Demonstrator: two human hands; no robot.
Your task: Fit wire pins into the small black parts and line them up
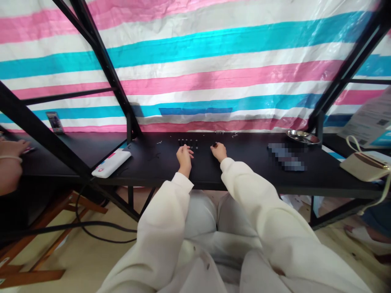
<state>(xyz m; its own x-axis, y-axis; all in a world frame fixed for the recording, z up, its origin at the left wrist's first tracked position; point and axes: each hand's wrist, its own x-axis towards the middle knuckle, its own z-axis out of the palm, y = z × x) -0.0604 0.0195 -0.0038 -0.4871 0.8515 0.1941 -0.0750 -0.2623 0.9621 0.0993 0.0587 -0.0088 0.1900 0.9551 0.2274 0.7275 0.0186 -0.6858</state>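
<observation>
On the black table (244, 167), my left hand (183, 158) rests with its fingers loosely bent and apart, and I see nothing held in it. Just beyond its fingertips stand several small dark pieces with pale tips (191, 141), set out in short rows; the hand covers some of them. To the right, my right hand (220, 152) has thumb and fingers closed on a small dark piece (215, 144), mostly hidden by the fingers. White thread-like scraps (234, 134) lie behind it, near the table's back edge.
A white box-like case (112, 163) lies at the left beside a black metal frame (105, 67). At the right are a blurred-out item (285, 158), a shiny metal dish (302, 137) and a beige pouch (363, 166). Another person's hand (14, 148) is at far left.
</observation>
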